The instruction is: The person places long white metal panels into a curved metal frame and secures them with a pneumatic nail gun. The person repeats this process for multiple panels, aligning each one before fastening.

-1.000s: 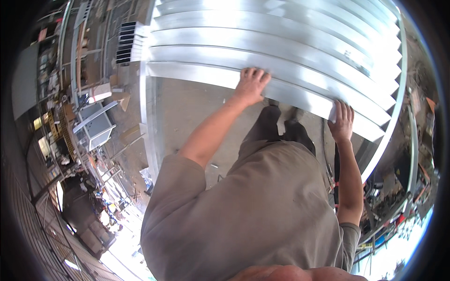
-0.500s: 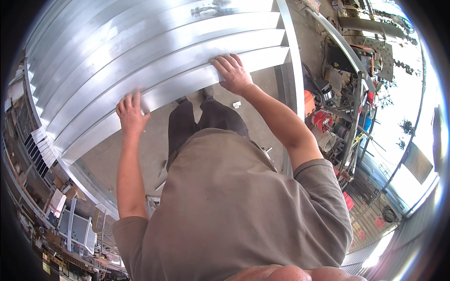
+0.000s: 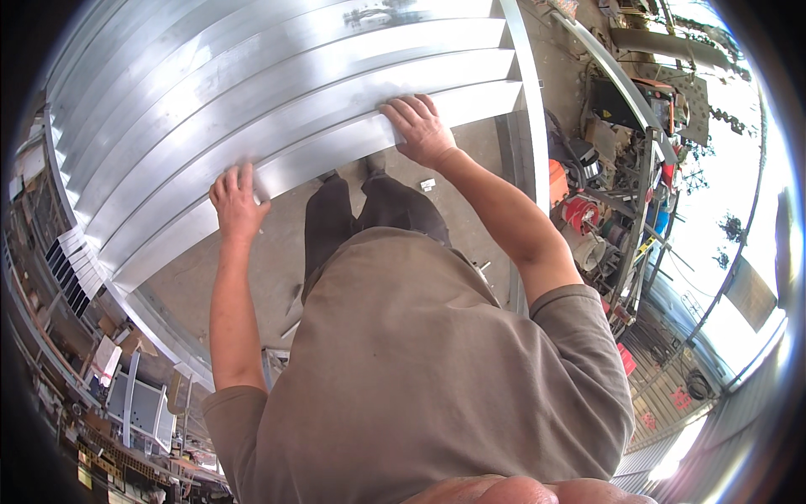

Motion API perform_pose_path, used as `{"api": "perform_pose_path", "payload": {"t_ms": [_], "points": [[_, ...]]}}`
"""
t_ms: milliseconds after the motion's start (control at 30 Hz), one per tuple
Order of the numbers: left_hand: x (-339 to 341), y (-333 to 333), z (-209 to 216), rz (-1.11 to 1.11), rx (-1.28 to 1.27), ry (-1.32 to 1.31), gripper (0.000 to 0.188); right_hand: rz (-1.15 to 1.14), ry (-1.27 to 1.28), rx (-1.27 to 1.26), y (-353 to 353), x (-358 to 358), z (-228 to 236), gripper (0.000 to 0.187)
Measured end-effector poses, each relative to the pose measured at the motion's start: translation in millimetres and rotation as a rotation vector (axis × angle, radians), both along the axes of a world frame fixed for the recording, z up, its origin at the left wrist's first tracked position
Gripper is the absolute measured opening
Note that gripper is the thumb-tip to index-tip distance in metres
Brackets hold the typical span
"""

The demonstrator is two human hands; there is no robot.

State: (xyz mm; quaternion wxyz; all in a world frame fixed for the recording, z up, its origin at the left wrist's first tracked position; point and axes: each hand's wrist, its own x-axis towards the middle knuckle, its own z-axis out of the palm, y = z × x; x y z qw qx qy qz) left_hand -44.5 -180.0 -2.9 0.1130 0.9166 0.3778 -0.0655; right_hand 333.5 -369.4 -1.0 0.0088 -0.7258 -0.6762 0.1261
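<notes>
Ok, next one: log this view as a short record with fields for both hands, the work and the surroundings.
Left hand: touching the nearest metal slat; firmness of grip unclear
Right hand: on the same slat, farther right; firmness unclear
Work: parallel shiny slats running between side bars of a metal frame
Below: dark trousers, grey-brown floor, small white piece
Right background: red round item among clutter

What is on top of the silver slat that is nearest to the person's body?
The person's left hand and right hand rest on the nearest slat. The patches of its surface beneath the fingers are covered, so they cannot be seen.
</notes>
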Motion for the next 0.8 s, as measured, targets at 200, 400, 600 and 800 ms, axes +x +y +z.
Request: {"api": "perform_pose_path", "payload": {"t_ms": [200,400,600,800], "points": [[-0.3,-0.3,-1.9,0.001,0.001,0.001,0.094,0.001,-0.005,-0.017,-0.3,-0.9,-1.0,0.087],[0.1,-1.6,0.3,0.013,-0.009,0.03,0.093,0.002,0.024,0.047,-2.2,-0.2,0.6,0.089],[0.4,-0.2,-0.6,0.01,-0.003,0.025,0.093,-0.005,0.036,0.078,-1.1,-0.1,-1.3,0.09],[1.5,0.1,0.3,0.017,-0.012,0.041,0.093,0.012,-0.04,-0.04,0.8,1.7,-1.9,0.093]]}}
